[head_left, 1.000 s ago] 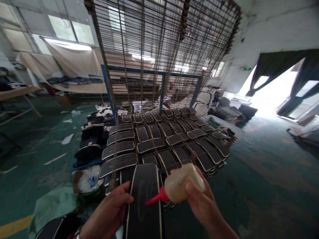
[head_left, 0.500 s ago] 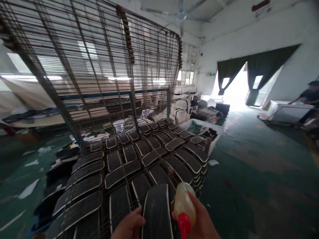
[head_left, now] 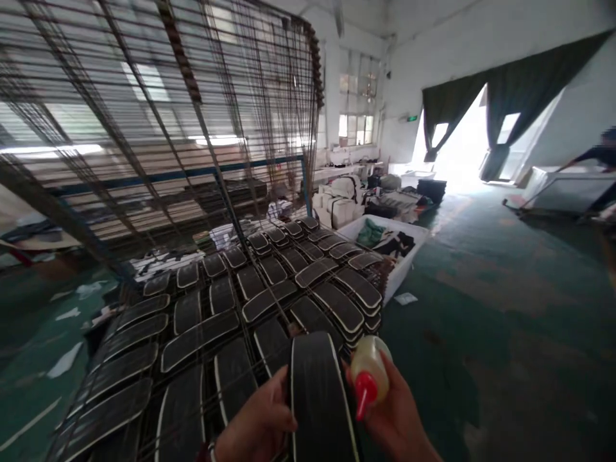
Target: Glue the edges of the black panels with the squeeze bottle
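A dark curved panel (head_left: 320, 398) with a pale edge stands near the bottom centre. Its left edge is gripped by my left hand (head_left: 262, 417), thumb on the near face and the other fingers partly hidden. My right hand (head_left: 397, 410) is wrapped round a translucent bottle (head_left: 373, 359) with a red nozzle pointing down, just right of the panel. Behind and left of my hands, many similar dark panels (head_left: 199, 337) lie in rows on a wire rack.
Upright wire grid frames (head_left: 192, 106) rise at the upper left. A white bin (head_left: 407, 256) with cloth stands beyond the rack. White bundles (head_left: 341, 199) lie behind it. A person (head_left: 597, 154) leans over a pale cart (head_left: 553, 189) at the far right.
The view has shifted, with the rack now further left. The held panel and my left hand sit higher and further right in view; the bottle has also moved right and tilted.
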A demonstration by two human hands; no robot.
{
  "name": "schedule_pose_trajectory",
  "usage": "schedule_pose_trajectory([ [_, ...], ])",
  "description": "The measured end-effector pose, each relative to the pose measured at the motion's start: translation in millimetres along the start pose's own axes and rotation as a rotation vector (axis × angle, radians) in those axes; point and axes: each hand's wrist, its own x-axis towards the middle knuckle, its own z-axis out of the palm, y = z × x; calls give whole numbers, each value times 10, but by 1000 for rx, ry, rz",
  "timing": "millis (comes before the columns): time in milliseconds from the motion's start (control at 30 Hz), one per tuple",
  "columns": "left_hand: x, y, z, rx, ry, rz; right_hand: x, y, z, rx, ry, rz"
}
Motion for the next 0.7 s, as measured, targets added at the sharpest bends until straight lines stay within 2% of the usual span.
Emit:
schedule_pose_trajectory([
  [133, 66, 49, 208, 63, 69, -20, 61, -203, 17, 10, 3, 11],
  [300, 176, 17, 236, 88, 88, 25, 188, -333, 85, 36, 9, 22],
  [467, 313, -9, 56, 148, 230, 60, 351, -279, 236, 38, -1, 66],
  [533, 352, 55, -55, 155, 222, 60, 433, -226, 333, 25, 30, 49],
  [600, 377, 194, -160, 147, 189, 59, 525, -184, 434, -7, 84, -45],
  [700, 411, 512, -314, 164, 190, 47, 689, -172, 570, -100, 109, -276],
])
